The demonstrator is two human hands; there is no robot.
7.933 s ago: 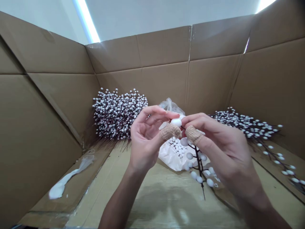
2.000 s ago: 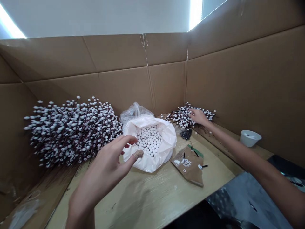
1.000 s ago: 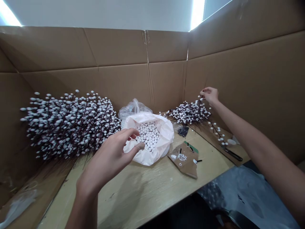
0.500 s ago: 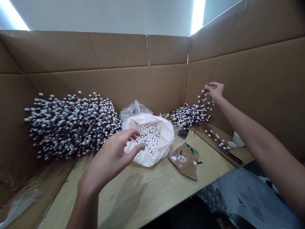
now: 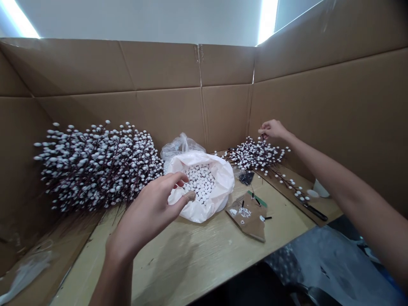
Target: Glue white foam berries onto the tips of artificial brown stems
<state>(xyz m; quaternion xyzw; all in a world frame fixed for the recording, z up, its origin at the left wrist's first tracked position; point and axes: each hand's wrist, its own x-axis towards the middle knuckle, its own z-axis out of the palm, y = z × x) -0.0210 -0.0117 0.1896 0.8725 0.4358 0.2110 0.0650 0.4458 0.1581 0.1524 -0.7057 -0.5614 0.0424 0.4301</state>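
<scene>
My left hand hovers at the near rim of a white plastic bag, its fingers curved and apart, with a tan wrap on the thumb. The bag is filled with small white foam balls. My right hand pinches the stem of an artificial pussy willow branch above a low pile of these branches. A much larger heap of white-budded branches lies left of the bag, beyond my left hand.
Cardboard walls surround the wooden tabletop. Clear plastic rises behind the bag. A cardboard scrap holds black bits, a black-handled tool lies right, and a white cup stands behind it. Grey sheeting lies front right.
My right hand has dropped lower and moved left, nearer the low pile of branches. My left hand has barely moved.
</scene>
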